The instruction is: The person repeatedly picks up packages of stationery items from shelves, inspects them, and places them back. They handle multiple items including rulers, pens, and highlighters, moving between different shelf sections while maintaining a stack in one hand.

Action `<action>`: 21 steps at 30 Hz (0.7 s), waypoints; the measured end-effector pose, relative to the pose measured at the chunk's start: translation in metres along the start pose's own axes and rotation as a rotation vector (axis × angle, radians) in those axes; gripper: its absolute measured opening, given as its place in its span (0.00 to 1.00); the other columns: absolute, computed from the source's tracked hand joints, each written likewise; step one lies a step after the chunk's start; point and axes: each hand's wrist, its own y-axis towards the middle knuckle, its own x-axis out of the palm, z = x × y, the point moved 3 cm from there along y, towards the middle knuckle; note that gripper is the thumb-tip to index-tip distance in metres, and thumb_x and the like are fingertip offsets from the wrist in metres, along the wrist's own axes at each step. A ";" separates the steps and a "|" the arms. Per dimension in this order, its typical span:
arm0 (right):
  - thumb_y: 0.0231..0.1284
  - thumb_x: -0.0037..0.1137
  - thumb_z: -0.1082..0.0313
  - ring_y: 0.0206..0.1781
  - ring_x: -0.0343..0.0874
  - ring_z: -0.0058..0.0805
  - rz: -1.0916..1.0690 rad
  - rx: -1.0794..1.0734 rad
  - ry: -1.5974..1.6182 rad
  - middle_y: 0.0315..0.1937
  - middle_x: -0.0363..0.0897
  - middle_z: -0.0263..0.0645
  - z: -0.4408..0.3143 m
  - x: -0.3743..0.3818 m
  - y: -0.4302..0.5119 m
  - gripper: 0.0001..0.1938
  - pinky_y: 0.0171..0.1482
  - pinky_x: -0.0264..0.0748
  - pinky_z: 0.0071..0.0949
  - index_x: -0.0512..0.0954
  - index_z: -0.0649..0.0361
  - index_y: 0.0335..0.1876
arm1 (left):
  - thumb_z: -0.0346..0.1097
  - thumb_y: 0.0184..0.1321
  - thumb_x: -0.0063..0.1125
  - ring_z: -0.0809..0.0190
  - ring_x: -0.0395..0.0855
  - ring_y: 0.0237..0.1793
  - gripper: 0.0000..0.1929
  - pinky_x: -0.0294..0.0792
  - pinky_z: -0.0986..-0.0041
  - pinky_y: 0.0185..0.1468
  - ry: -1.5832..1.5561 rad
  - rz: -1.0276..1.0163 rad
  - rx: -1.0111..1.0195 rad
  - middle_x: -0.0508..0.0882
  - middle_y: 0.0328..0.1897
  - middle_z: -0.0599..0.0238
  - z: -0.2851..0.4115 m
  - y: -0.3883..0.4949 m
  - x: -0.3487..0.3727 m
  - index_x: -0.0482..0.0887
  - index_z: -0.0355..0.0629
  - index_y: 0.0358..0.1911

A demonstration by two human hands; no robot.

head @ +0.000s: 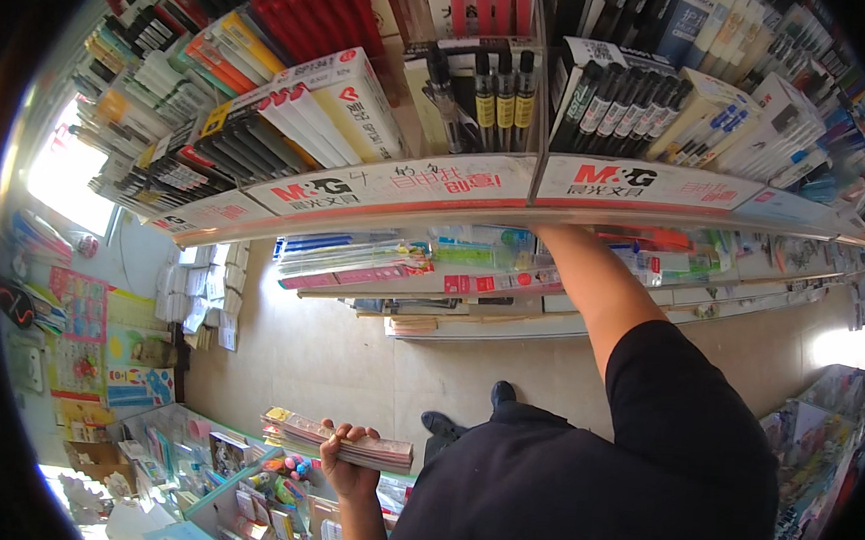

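My left hand (349,460) is closed around a stack of thin paper booklets or pads (375,452), held low at the left of my body. My right arm reaches forward under the edge of the upper pen shelf (437,186), and that shelf hides my right hand. Around the forearm, on the shelf below, lie clear plastic packs of rulers (477,254) and an orange-red item (647,239). Above stand black pens with yellow labels (505,101), boxed white pens (315,132) and black markers (624,111).
Glass-sided bins (204,504) with small stationery stand at the lower left. White paper stacks (208,287) sit by the left wall. More packaged goods (812,444) are at the right. My shoes (443,423) are on the tiled floor (310,359).
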 end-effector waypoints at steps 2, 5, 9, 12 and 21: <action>0.66 0.48 0.67 0.57 0.82 0.55 0.050 -0.008 0.021 0.56 0.81 0.53 0.003 0.001 0.000 0.17 0.55 0.80 0.49 0.80 0.58 0.57 | 0.29 0.62 0.54 0.64 0.81 0.40 0.18 0.72 0.50 0.62 0.011 0.055 0.023 0.80 0.38 0.71 -0.001 -0.006 -0.008 0.78 0.56 0.55; 0.67 0.48 0.67 0.57 0.81 0.55 0.136 -0.024 0.074 0.56 0.82 0.53 0.005 -0.002 -0.006 0.17 0.55 0.80 0.49 0.80 0.58 0.57 | 0.29 0.62 0.55 0.63 0.83 0.41 0.17 0.73 0.51 0.61 0.009 0.114 0.043 0.82 0.38 0.70 -0.001 -0.010 -0.017 0.78 0.56 0.54; 0.67 0.48 0.67 0.57 0.81 0.55 0.297 -0.049 0.225 0.56 0.82 0.52 0.003 -0.010 -0.018 0.17 0.55 0.80 0.49 0.80 0.58 0.57 | 0.29 0.63 0.55 0.62 0.84 0.42 0.17 0.73 0.52 0.61 0.039 0.112 0.014 0.84 0.39 0.70 0.005 -0.001 -0.021 0.78 0.55 0.54; 0.67 0.47 0.68 0.57 0.81 0.55 0.456 -0.107 0.318 0.56 0.82 0.52 -0.008 -0.023 -0.035 0.17 0.56 0.80 0.48 0.80 0.58 0.57 | 0.29 0.63 0.55 0.62 0.84 0.43 0.16 0.73 0.52 0.61 0.043 0.079 -0.041 0.84 0.39 0.70 0.003 0.014 -0.017 0.79 0.54 0.54; 0.63 0.60 0.73 0.45 0.84 0.35 0.669 -0.074 0.469 0.42 0.82 0.39 -0.046 -0.058 -0.209 0.05 0.43 0.82 0.34 0.77 0.59 0.42 | 0.32 0.64 0.59 0.67 0.84 0.44 0.15 0.69 0.52 0.64 0.207 -0.015 -0.286 0.83 0.41 0.76 -0.017 0.066 -0.006 0.78 0.59 0.53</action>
